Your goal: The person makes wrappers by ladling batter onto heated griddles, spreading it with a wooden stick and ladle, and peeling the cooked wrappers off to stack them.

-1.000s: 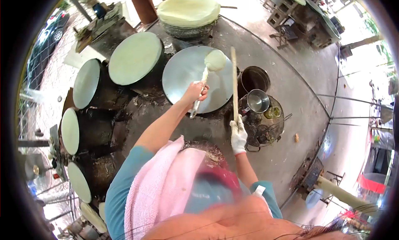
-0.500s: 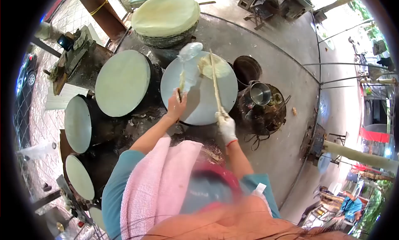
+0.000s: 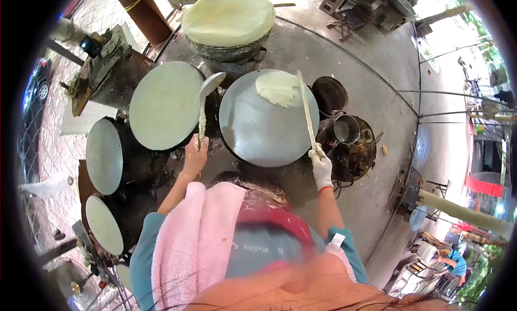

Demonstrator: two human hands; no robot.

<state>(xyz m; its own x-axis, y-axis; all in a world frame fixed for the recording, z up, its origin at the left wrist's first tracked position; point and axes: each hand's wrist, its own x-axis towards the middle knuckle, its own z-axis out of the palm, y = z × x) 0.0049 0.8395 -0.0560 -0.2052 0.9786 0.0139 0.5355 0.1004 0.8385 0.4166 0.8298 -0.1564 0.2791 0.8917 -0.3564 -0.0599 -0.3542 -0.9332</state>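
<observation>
My bare left hand (image 3: 196,156) is closed round the handle of a ladle (image 3: 212,84), whose bowl is raised between two round griddles. In my right hand (image 3: 321,168), in a white glove, is a long wooden stick (image 3: 307,111) coated with pale batter. The stick's far end reaches over the right side of the large grey griddle (image 3: 258,133). A patch of pale batter (image 3: 278,88) lies near that griddle's far edge, beside the stick. A pale sheet (image 3: 165,105) covers the griddle to the left.
Further left stand two more round griddles (image 3: 104,156) (image 3: 104,225). Behind is a pot (image 3: 231,52) topped by a pale round stack (image 3: 228,17). A dark bucket (image 3: 329,95) and a metal pot (image 3: 346,129) stand at right. A person (image 3: 455,263) is far off, lower right.
The ladle has moved left, off the large griddle, with my left hand. A patch of batter now lies on the griddle. My right hand and the stick have shifted slightly right; the view has turned.
</observation>
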